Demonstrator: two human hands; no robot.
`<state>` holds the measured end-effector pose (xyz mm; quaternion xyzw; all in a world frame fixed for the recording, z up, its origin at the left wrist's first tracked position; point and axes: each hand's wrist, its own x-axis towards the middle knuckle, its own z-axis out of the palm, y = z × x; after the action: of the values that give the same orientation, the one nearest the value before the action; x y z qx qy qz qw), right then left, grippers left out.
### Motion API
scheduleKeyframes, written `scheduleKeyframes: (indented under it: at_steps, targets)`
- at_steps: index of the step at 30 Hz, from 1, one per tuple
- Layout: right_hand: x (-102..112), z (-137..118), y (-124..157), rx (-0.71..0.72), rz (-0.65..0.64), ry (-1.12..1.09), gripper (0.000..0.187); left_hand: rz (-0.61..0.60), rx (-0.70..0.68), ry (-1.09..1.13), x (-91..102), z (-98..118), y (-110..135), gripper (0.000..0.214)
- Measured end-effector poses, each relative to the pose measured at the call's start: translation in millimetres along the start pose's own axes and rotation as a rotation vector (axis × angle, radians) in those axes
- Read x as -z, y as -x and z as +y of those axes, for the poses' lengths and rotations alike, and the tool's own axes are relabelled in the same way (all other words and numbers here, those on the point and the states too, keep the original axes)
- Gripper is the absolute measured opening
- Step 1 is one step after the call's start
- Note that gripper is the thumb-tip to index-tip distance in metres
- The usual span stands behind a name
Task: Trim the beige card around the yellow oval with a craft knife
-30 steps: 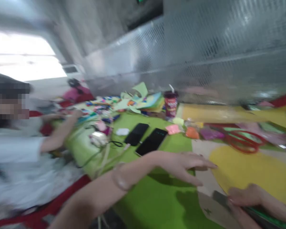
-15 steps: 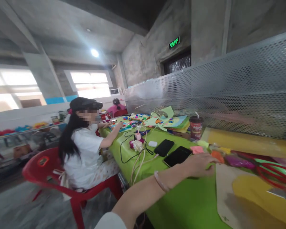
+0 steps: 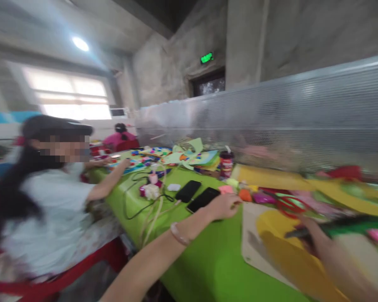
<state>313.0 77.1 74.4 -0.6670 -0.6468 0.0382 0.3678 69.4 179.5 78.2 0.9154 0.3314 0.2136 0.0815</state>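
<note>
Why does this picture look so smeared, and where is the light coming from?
Head view: motion blur streaks the whole frame, worst at the right hand and the yellow paper sheet; the two black phones by the left hand stay readable. Bright windows and a ceiling lamp wash out the upper left.

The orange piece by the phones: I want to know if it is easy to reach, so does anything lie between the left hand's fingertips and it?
Nothing visible does. The left hand rests on the green table cover beside the nearer black phone, its fingertips pointing at the orange piece. The frame is blurred, so contact cannot be told.
</note>
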Motion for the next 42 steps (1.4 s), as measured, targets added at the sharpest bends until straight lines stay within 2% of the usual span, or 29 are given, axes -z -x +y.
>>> scheduleKeyframes:
  at_steps: [3,6,8,10,13,16,19,23,26,30,35,42]
  targets:
    - [6.6,-11.1,3.6,-0.207,0.032,-0.019,0.053,-0.016,-0.032,0.051,-7.1,-5.4,1.4,0.025]
    - [20.1,-18.8,0.0,-0.246,0.01,0.054,0.049,-0.042,-0.052,0.077,-10.1,-8.7,2.6,0.024]
    - [32.5,-21.9,-2.3,-0.213,-0.085,0.155,0.05,-0.054,-0.051,0.08,-9.6,-7.5,3.7,0.023]
    - [42.8,-22.8,-2.5,-0.146,-0.232,0.291,0.051,-0.059,-0.043,0.077,-8.2,-4.8,4.7,0.022]
    - [48.6,-22.0,1.4,-0.016,-0.427,0.528,0.046,-0.053,-0.026,0.071,-6.2,-1.5,5.2,0.021]
    - [47.7,-21.6,5.8,0.075,-0.501,0.715,0.04,-0.035,-0.015,0.05,-5.9,-2.2,4.2,0.021]
    - [48.2,-22.4,6.8,0.112,-0.471,0.819,0.038,-0.038,-0.045,-0.002,-7.3,-5.0,-1.8,0.022]
    - [52.5,-26.3,8.6,0.129,-0.393,0.87,0.034,-0.094,-0.181,-0.09,-12.5,0.1,-26.2,0.022]
    - [53.4,-32.9,12.0,0.156,-0.39,0.864,0.029,-0.105,-0.28,-0.135,-23.3,17.1,-55.7,0.023]
    - [47.0,-36.8,13.7,0.211,-0.436,0.851,0.023,-0.06,-0.343,-0.177,-46.0,51.7,-93.3,0.028]
    - [38.6,-32.3,10.5,0.287,-0.46,0.856,0.019,-0.006,-0.286,-0.253,-67.6,78.8,-125.2,0.031]
    - [43.3,-37.1,7.7,0.3,-0.411,0.857,0.025,0.04,-0.146,-0.223,-68.0,91.6,-141.8,0.03]
